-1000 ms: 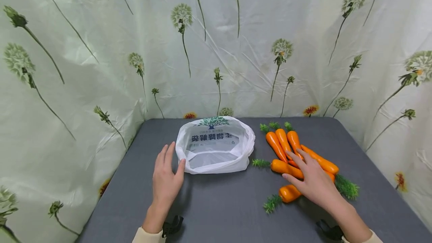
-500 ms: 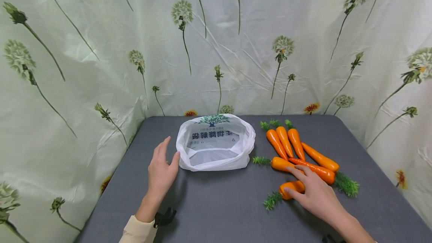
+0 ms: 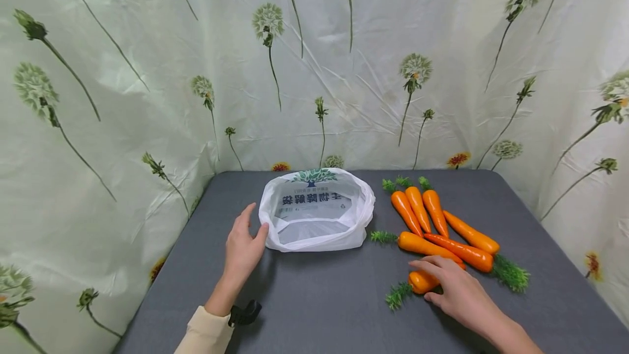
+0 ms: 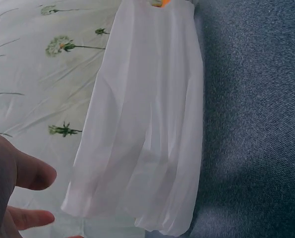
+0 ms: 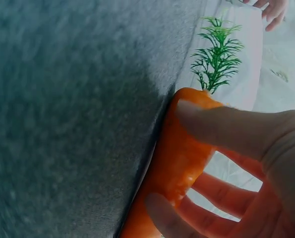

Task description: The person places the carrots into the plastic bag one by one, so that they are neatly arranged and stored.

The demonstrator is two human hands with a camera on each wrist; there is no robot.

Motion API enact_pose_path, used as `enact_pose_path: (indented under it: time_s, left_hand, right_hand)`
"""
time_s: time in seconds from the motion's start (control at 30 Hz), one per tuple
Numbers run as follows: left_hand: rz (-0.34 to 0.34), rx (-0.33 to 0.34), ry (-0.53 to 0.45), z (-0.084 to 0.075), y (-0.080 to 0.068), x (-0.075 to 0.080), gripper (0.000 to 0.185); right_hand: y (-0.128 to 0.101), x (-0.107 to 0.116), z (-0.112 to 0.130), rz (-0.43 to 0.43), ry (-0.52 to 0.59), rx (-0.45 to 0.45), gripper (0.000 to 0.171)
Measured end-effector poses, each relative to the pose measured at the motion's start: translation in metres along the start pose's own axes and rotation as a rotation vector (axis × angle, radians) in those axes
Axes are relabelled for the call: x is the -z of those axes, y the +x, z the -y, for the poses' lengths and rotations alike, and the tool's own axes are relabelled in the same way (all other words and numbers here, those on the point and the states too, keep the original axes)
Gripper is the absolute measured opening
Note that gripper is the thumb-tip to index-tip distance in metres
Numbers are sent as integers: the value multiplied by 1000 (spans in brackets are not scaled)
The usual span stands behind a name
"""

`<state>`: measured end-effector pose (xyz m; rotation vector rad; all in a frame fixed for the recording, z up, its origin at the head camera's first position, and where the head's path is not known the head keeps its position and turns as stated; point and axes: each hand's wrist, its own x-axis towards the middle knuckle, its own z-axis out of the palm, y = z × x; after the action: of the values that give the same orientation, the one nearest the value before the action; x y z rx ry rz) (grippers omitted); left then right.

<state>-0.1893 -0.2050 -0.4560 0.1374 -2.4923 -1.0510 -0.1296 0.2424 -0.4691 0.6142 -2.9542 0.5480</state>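
Observation:
My right hand (image 3: 459,291) reaches over the nearest orange carrot (image 3: 419,282), whose green top points left. In the right wrist view the thumb lies along one side of this carrot (image 5: 174,158) near its leafy end, and the fingers curl round the other side. My left hand (image 3: 243,253) hovers by the left side of a white plastic bag (image 3: 319,243), fingers spread and holding nothing. The bag stands with its mouth wide, printed with a green tree and dark characters. In the left wrist view the thumb and fingers are beside the bag wall (image 4: 142,124).
Behind the held carrot lie several more carrots: one pointing left (image 3: 422,245), one with its top to the right (image 3: 464,251), and others grouped at the back (image 3: 417,209). A dark grey table (image 3: 324,305) carries everything. A flower-printed curtain (image 3: 314,70) hangs behind.
My right hand has come down and nearer, from over the pile to the closest carrot, with thumb and fingers now round it. My left hand shifted slightly beside the bag.

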Motion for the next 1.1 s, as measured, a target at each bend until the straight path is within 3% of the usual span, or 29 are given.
enact_pose_path:
  time_s: [0.2, 0.47, 0.8, 1.1]
  left_hand:
    - [-12, 47, -35, 5, 7, -3, 53]
    - [23, 105, -87, 7, 15, -5, 48]
    - [16, 146, -75, 3, 20, -14, 50]
    - [-10, 163, -75, -4, 25, -16, 48]
  right_hand:
    - [3, -1, -4, -16, -36, 55, 63]
    - [9, -4, -7, -63, -112, 146, 60]
    - [13, 0, -4, -20, -150, 125, 56]
    - [25, 10, 5, -90, -159, 164, 59]
